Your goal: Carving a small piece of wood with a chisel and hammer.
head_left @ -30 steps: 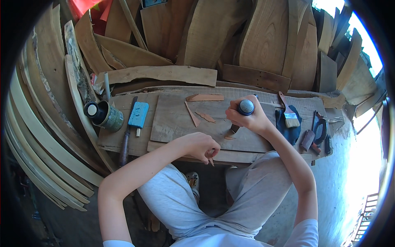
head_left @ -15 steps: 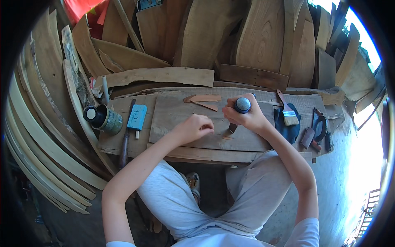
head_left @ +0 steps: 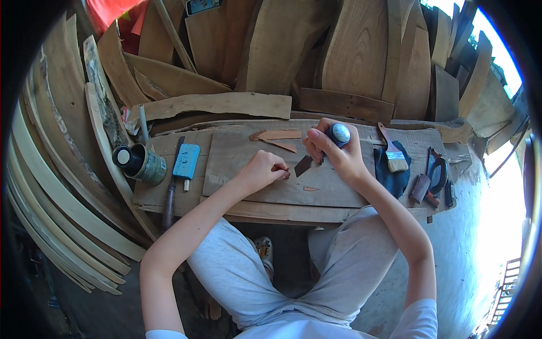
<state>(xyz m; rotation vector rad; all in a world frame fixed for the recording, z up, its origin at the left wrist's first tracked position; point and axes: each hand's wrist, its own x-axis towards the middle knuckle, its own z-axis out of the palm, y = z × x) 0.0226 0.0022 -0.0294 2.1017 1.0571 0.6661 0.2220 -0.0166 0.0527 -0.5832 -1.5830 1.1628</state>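
Note:
My right hand [head_left: 344, 150] is wrapped round the handle of a chisel, whose round metal cap [head_left: 340, 134] points up at me. Its flat dark blade [head_left: 303, 165] slants left and down, over the brown work board [head_left: 237, 147]. Beside the blade tip my left hand [head_left: 265, 171] is closed, thumb and fingers pinching a small brown scrap [head_left: 288, 173]. On the board below the blade lies a small orange-brown sliver [head_left: 310, 188]. Farther back rest several thin reddish-brown cut pieces [head_left: 280, 135]; their material is unclear.
Left on the bench are a tin can [head_left: 151, 168], a long dark-handled tool [head_left: 170, 200] and a blue block [head_left: 186, 160]. A paintbrush [head_left: 397, 158] lies on dark cloth [head_left: 384, 179] at right, near small tools [head_left: 437, 175]. Wooden boards [head_left: 361, 51] lean behind.
My right hand has lifted the chisel off the sliver and tilted its blade toward my left hand. My left fingers, lowered slightly, now show a small scrap between them.

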